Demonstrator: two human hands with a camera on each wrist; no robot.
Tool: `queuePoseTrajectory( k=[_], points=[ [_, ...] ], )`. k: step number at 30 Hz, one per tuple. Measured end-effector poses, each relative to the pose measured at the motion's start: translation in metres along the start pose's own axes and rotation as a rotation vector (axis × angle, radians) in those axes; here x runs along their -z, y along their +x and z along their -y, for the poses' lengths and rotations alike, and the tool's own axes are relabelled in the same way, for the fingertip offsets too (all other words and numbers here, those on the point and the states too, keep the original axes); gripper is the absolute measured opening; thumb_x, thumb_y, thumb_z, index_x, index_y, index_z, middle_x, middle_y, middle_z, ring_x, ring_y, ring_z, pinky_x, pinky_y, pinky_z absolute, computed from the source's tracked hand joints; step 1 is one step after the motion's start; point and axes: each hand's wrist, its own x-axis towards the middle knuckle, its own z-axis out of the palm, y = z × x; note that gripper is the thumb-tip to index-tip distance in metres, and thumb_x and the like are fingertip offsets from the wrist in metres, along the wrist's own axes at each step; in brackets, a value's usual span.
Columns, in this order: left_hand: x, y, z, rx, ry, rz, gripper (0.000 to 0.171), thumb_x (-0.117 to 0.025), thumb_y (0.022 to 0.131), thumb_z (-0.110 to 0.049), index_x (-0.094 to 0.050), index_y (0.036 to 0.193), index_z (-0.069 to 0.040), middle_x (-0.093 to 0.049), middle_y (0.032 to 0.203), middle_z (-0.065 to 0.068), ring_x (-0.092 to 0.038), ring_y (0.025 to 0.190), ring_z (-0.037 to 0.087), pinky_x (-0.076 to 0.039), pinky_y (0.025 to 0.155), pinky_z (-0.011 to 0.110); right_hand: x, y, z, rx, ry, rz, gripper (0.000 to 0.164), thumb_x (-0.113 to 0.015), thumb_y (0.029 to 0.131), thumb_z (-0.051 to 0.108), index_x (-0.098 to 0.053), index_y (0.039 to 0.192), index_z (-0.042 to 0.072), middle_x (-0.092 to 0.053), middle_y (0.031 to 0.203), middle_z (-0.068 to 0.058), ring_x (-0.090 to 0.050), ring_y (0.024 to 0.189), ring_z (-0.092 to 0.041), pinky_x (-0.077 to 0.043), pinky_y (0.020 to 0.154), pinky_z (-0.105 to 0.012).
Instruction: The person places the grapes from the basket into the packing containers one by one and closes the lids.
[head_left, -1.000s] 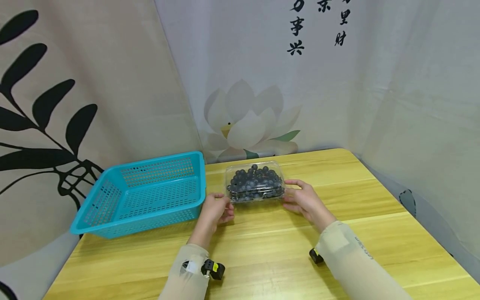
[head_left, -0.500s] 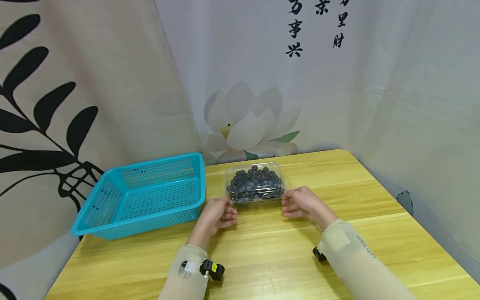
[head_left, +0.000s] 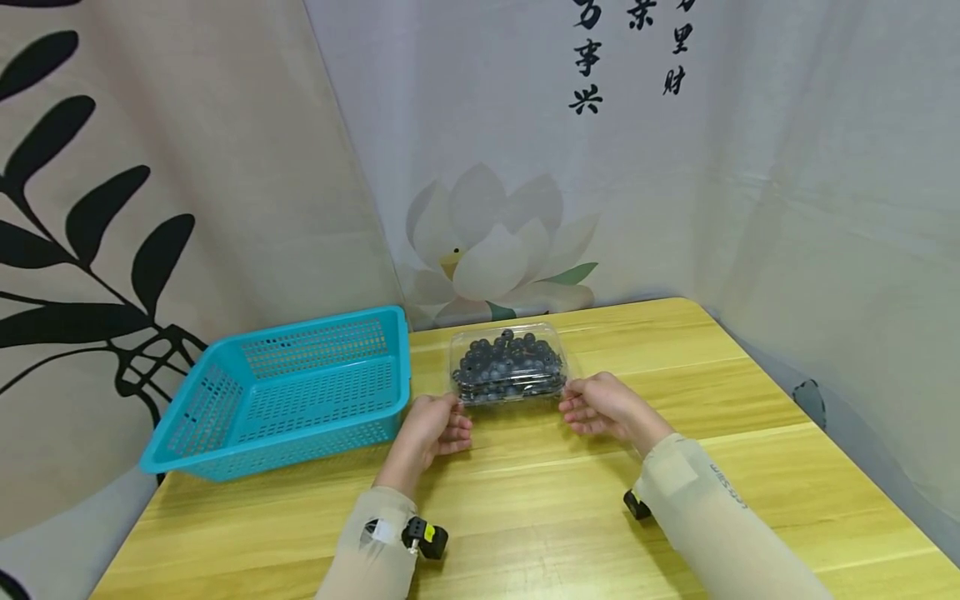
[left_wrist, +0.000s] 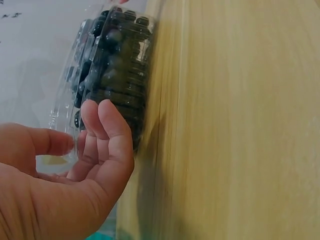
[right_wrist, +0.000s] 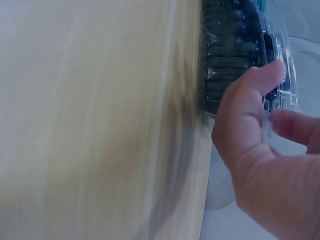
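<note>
A clear plastic clamshell box [head_left: 510,367] filled with blueberries sits toward the back of the table, its lid down. My left hand [head_left: 437,425] pinches the near left corner of the box's rim; in the left wrist view the thumb [left_wrist: 52,142] lies against the clear edge and the fingers curl in from the other side. At the near right corner my right hand [head_left: 600,407] pinches the rim in the same way. The right wrist view shows the thumb [right_wrist: 295,125] at that clear edge, with curled fingers [right_wrist: 245,105] partly covering the box.
An empty turquoise plastic basket [head_left: 300,450] with perforated walls stands on the left of the table, close to my left hand. The wooden table [head_left: 525,517] ends at a printed cloth [head_left: 495,108] hanging behind it.
My right hand has drawn slightly toward the near corner of the box, and its fingers have closed in on the rim. The left fingers have curled a little; the box stays in place.
</note>
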Motion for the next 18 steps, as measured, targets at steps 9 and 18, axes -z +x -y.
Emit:
queuePoseTrajectory(
  k=[9, 18],
  points=[
    [0.0031, -0.0002, -0.0008, 0.008, 0.000, 0.026, 0.031, -0.045, 0.112, -0.021, -0.058, 0.121, 0.005, -0.067, 0.076, 0.003, -0.064, 0.061, 0.011, -0.068, 0.072, 0.035, -0.0022, 0.0005, 0.0016, 0.008, 0.020, 0.010, 0.038, -0.039, 0.115, 0.022, -0.054, 0.130, -0.010, -0.069, 0.097, -0.008, -0.065, 0.074, -0.014, -0.058, 0.065, -0.025],
    [0.0032, -0.0008, -0.0021, 0.002, 0.019, 0.038, 0.028, -0.042, 0.114, -0.020, -0.058, 0.113, 0.003, -0.066, 0.074, 0.003, -0.063, 0.059, 0.010, -0.067, 0.068, 0.033, -0.0034, 0.0000, 0.0021, 0.012, 0.002, 0.009, 0.033, -0.038, 0.115, 0.020, -0.057, 0.119, -0.006, -0.069, 0.093, -0.004, -0.063, 0.071, -0.012, -0.057, 0.063, -0.024]
  ],
)
